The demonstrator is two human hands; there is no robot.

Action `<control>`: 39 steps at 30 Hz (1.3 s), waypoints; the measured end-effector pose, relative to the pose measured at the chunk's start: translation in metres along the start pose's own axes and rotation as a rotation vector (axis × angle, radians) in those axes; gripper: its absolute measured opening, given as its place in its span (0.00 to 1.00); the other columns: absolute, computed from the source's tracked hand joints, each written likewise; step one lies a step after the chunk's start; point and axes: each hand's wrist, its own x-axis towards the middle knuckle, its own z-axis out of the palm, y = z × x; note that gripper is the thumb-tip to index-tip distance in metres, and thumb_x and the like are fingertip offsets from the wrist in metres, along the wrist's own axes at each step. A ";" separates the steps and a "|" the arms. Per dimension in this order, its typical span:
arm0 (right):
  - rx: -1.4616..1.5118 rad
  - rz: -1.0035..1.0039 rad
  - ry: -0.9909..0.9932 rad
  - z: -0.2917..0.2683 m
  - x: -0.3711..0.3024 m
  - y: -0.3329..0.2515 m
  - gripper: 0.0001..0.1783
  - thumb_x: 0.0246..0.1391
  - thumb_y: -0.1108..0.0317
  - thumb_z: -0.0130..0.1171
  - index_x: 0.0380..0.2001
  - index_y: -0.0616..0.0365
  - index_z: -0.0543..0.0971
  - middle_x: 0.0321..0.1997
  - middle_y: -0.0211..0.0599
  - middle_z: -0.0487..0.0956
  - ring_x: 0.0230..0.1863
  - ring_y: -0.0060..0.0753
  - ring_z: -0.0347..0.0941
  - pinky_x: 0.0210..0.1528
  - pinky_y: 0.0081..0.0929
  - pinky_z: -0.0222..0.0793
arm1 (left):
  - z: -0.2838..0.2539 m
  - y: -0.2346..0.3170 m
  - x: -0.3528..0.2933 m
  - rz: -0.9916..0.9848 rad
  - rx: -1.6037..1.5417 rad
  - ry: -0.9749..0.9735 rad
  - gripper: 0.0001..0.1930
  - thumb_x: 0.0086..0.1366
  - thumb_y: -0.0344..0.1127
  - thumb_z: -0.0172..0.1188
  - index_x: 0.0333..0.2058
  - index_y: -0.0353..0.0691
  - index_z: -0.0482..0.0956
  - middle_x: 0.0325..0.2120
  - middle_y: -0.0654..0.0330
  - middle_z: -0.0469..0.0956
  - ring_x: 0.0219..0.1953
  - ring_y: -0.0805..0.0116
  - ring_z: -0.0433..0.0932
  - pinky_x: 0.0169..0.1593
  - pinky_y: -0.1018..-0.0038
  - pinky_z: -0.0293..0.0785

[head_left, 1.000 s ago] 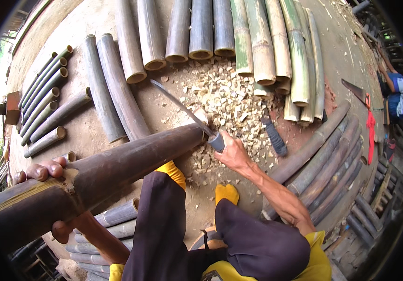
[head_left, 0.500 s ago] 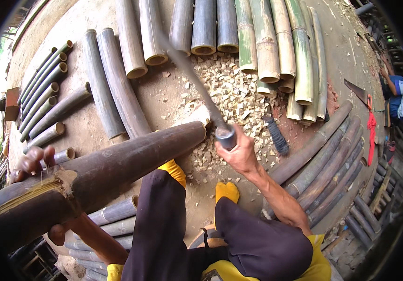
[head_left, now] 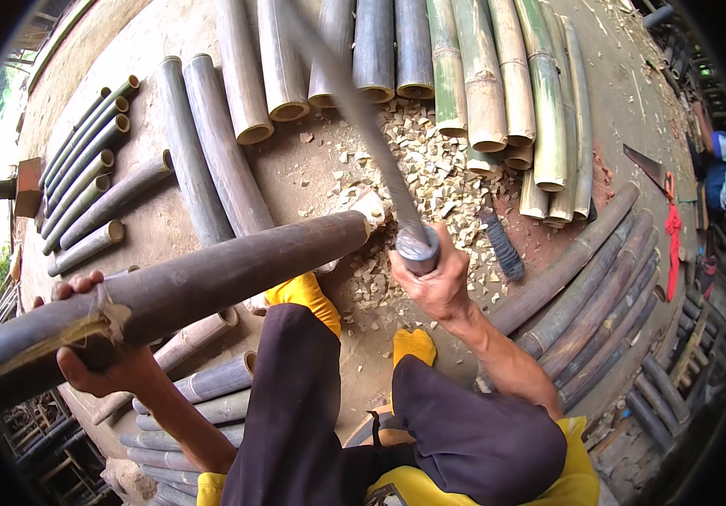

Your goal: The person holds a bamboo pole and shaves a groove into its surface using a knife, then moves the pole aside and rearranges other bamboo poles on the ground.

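My left hand [head_left: 101, 371] grips a thick dark bamboo tube [head_left: 236, 266] from beneath, thumb on the near side and fingertips over the far side. A pale, scraped patch [head_left: 101, 325] marks the tube beside that hand. The tube slants up to the right, its far end by a pale wooden block [head_left: 369, 205]. In my right hand [head_left: 439, 282] is a machete by its round, dark handle [head_left: 418, 250]. Its long blade [head_left: 371, 148], blurred by motion, points up and away, just right of the tube's end.
Cut wood chips [head_left: 434, 173] cover the ground ahead. Bamboo tubes [head_left: 481, 84] lie in rows all around. A dark-wrapped handle [head_left: 502, 244] rests by the chips, and a saw [head_left: 643, 164] with red cloth lies at right. Another person [head_left: 724, 169] sits far right.
The tube's near end has swung upward and away from me, and my left hand has shifted with it. The machete's handle has moved slightly right and down.
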 end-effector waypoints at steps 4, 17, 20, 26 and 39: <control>-0.323 0.203 -0.254 0.018 -0.018 0.075 0.16 0.45 0.75 0.60 0.38 0.64 0.68 0.25 0.44 0.75 0.21 0.33 0.74 0.17 0.21 0.76 | 0.007 -0.001 -0.002 0.013 0.009 -0.079 0.40 0.52 0.53 0.54 0.58 0.37 0.53 0.42 0.46 0.67 0.46 0.52 0.69 0.56 0.52 0.60; -0.181 0.272 -0.238 0.005 -0.024 0.088 0.16 0.42 0.77 0.60 0.37 0.65 0.69 0.26 0.44 0.77 0.21 0.31 0.75 0.19 0.21 0.77 | 0.008 0.003 0.000 -0.019 -0.096 -0.351 0.46 0.41 0.54 0.61 0.55 0.34 0.54 0.42 0.51 0.62 0.45 0.57 0.64 0.59 0.56 0.57; -0.130 0.351 -0.259 -0.008 -0.024 0.071 0.18 0.44 0.74 0.58 0.40 0.66 0.69 0.24 0.43 0.76 0.20 0.32 0.75 0.21 0.22 0.77 | -0.003 0.007 0.008 -0.003 -0.073 -0.390 0.46 0.41 0.54 0.62 0.55 0.33 0.56 0.41 0.51 0.62 0.46 0.56 0.64 0.59 0.56 0.57; 0.311 0.013 -0.007 0.003 -0.008 0.024 0.14 0.45 0.73 0.63 0.32 0.61 0.68 0.20 0.37 0.75 0.20 0.29 0.75 0.20 0.24 0.76 | -0.022 0.014 0.020 -0.024 -0.059 -0.469 0.45 0.38 0.52 0.66 0.53 0.31 0.62 0.42 0.50 0.62 0.49 0.53 0.62 0.61 0.53 0.55; -0.023 0.059 -0.120 0.006 -0.006 0.007 0.15 0.44 0.76 0.60 0.37 0.65 0.68 0.25 0.45 0.78 0.24 0.32 0.78 0.24 0.26 0.78 | -0.002 0.024 0.005 -0.011 -0.029 -0.013 0.34 0.50 0.47 0.56 0.51 0.30 0.60 0.42 0.47 0.65 0.47 0.54 0.67 0.59 0.57 0.61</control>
